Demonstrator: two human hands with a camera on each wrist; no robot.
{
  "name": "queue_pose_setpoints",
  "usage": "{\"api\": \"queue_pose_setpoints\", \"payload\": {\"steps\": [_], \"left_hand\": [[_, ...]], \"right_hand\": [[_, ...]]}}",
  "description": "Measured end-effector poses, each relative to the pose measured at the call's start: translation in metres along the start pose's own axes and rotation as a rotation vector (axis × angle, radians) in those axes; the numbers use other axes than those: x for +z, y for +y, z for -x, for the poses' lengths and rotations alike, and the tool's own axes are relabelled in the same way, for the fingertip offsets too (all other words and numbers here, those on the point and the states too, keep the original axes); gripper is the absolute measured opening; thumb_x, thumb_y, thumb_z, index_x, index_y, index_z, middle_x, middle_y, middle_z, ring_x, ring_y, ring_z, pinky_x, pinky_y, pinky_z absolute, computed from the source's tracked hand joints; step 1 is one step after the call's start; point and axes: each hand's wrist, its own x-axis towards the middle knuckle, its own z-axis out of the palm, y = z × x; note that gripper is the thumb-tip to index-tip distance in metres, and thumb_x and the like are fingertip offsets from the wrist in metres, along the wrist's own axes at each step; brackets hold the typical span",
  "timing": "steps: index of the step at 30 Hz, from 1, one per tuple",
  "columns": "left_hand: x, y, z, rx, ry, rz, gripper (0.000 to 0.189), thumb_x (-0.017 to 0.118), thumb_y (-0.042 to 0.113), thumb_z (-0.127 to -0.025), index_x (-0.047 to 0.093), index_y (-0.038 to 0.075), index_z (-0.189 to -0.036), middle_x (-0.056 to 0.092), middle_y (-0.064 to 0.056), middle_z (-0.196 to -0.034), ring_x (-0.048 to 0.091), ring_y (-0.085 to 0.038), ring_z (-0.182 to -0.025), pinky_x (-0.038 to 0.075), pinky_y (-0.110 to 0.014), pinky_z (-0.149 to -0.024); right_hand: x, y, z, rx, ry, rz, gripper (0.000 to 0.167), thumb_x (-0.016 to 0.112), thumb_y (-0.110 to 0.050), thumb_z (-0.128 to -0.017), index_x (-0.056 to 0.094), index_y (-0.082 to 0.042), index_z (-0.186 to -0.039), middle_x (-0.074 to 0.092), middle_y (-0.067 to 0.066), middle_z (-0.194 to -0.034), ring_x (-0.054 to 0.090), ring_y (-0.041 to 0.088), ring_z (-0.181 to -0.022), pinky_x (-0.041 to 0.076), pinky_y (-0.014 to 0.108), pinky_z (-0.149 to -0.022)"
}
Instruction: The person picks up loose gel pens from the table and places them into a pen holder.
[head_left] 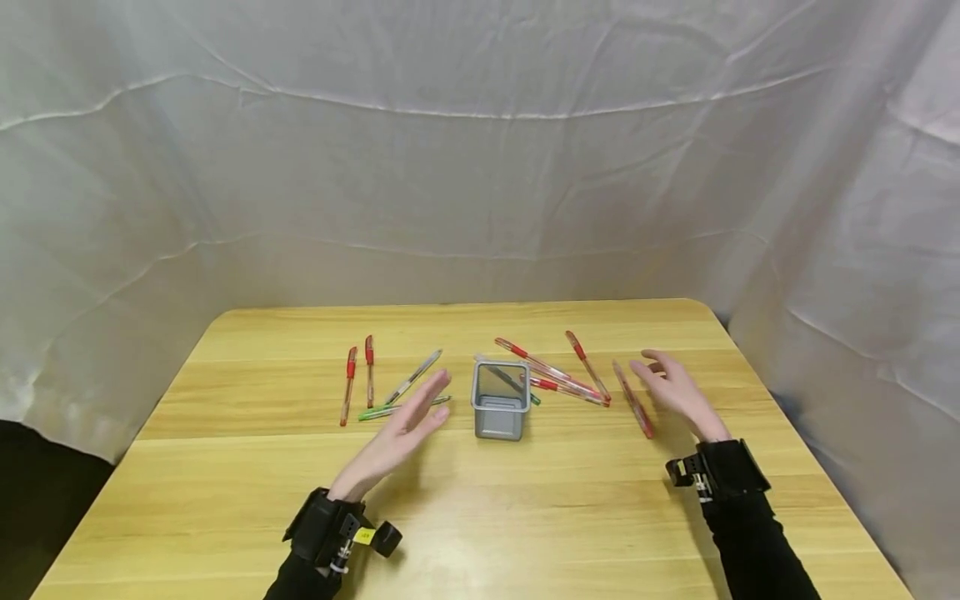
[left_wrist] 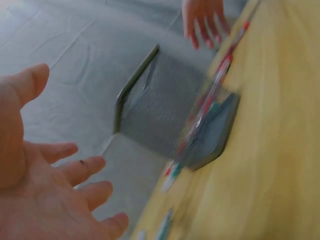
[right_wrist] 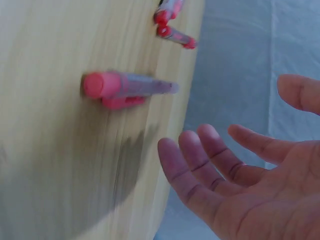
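A grey, open-topped rectangular holder [head_left: 499, 427] with see-through mesh walls stands between the two hands. My left hand [head_left: 396, 443] is held above the table to its left, fingers extended and thumb apart, holding nothing. Beyond that hand lie a green pen [head_left: 381, 412] and a pen with a clear barrel [head_left: 414, 377], partly overlapped by the hand. On the right, my right hand [head_left: 675, 395] hovers with loosely bent fingers and an empty palm. Closest to it is a red-capped pen [head_left: 633, 402], which lies on the wood beside the fingertips in the right wrist view.
Two red pens [head_left: 349, 385] lie at the left of the wooden table [head_left: 495, 525]. Several red pens [head_left: 551, 367] overlap right of the holder, beside another slanted red pen [head_left: 587, 365]. A pale cloth [head_left: 480, 183] hangs behind the table and along its sides.
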Motion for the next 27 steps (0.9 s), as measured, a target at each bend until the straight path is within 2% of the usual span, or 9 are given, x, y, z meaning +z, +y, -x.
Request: {"api": "queue_pose_setpoints", "payload": {"steps": [3, 8, 10, 13, 17, 21, 24, 27], "left_hand": [[0.006, -0.002, -0.001, -0.008, -0.025, 0.05, 0.076, 0.052, 0.025, -0.105, 0.005, 0.009, -0.162, 0.006, -0.013, -0.17, 0.008, -0.03, -0.157, 0.008, -0.059, -0.125], [0.013, -0.007, -0.005, -0.021, -0.02, 0.055, 0.084, 0.061, 0.024, -0.1, 0.006, 0.009, -0.161, 0.008, -0.014, -0.169, 0.01, -0.029, -0.157, 0.007, -0.058, -0.125], [0.015, -0.009, -0.006, -0.024, -0.015, 0.054, 0.085, 0.063, 0.022, -0.099, 0.007, 0.009, -0.161, 0.009, -0.014, -0.169, 0.012, -0.029, -0.157, 0.008, -0.057, -0.125], [0.017, -0.011, -0.01, -0.03, -0.007, 0.059, 0.088, 0.066, 0.022, -0.097, 0.007, 0.01, -0.161, 0.011, -0.014, -0.169, 0.013, -0.028, -0.157, 0.01, -0.057, -0.126], [0.021, -0.014, -0.019, -0.027, -0.003, 0.088, 0.093, 0.071, 0.021, -0.093, 0.009, 0.01, -0.161, 0.012, -0.014, -0.169, 0.014, -0.028, -0.157, 0.012, -0.056, -0.126], [0.026, -0.019, -0.031, -0.026, -0.016, 0.126, 0.099, 0.077, 0.023, -0.089, 0.01, 0.011, -0.162, 0.013, -0.014, -0.169, 0.016, -0.028, -0.157, 0.014, -0.054, -0.127], [0.03, -0.023, -0.04, -0.031, -0.02, 0.149, 0.104, 0.08, 0.024, -0.086, 0.01, 0.012, -0.162, 0.015, -0.014, -0.169, 0.018, -0.028, -0.157, 0.015, -0.052, -0.128], [0.033, -0.026, -0.049, -0.032, -0.012, 0.162, 0.106, 0.083, 0.021, -0.083, 0.012, 0.011, -0.162, 0.019, -0.015, -0.168, 0.019, -0.031, -0.157, 0.016, -0.052, -0.128]], "right_hand": [[-0.001, 0.002, -0.009, 0.012, -0.007, 0.065, 0.071, 0.042, -0.044, -0.107, 0.032, 0.012, -0.149, 0.046, 0.041, -0.136, 0.05, 0.051, -0.122, 0.05, 0.057, -0.093], [-0.005, -0.001, -0.019, 0.022, -0.076, 0.186, 0.067, 0.045, -0.042, -0.106, 0.04, 0.015, -0.142, 0.052, 0.04, -0.131, 0.055, 0.049, -0.118, 0.05, 0.054, -0.093], [-0.005, -0.003, -0.022, 0.026, -0.1, 0.229, 0.067, 0.047, -0.045, -0.105, 0.046, 0.013, -0.137, 0.056, 0.037, -0.128, 0.058, 0.045, -0.113, 0.051, 0.047, -0.088], [-0.004, -0.006, -0.026, 0.036, -0.126, 0.273, 0.067, 0.048, -0.051, -0.103, 0.053, 0.011, -0.127, 0.061, 0.031, -0.118, 0.06, 0.034, -0.097, 0.048, 0.036, -0.077], [-0.002, -0.007, -0.032, 0.076, -0.162, 0.265, 0.056, 0.049, -0.048, -0.103, 0.057, 0.007, -0.113, 0.059, 0.015, -0.092, 0.053, 0.02, -0.074, 0.044, 0.029, -0.067], [0.0, -0.002, -0.038, 0.126, -0.217, 0.222, 0.039, 0.053, -0.035, -0.102, 0.059, -0.001, -0.085, 0.047, 0.0, -0.067, 0.046, 0.013, -0.061, 0.047, 0.028, -0.058], [0.002, 0.001, -0.041, 0.15, -0.248, 0.192, 0.038, 0.057, -0.029, -0.1, 0.055, -0.007, -0.07, 0.041, -0.005, -0.057, 0.043, 0.01, -0.056, 0.046, 0.026, -0.053], [0.003, 0.002, -0.042, 0.158, -0.263, 0.172, 0.038, 0.058, -0.027, -0.099, 0.054, -0.009, -0.066, 0.04, -0.006, -0.056, 0.042, 0.009, -0.054, 0.043, 0.024, -0.05]]}}
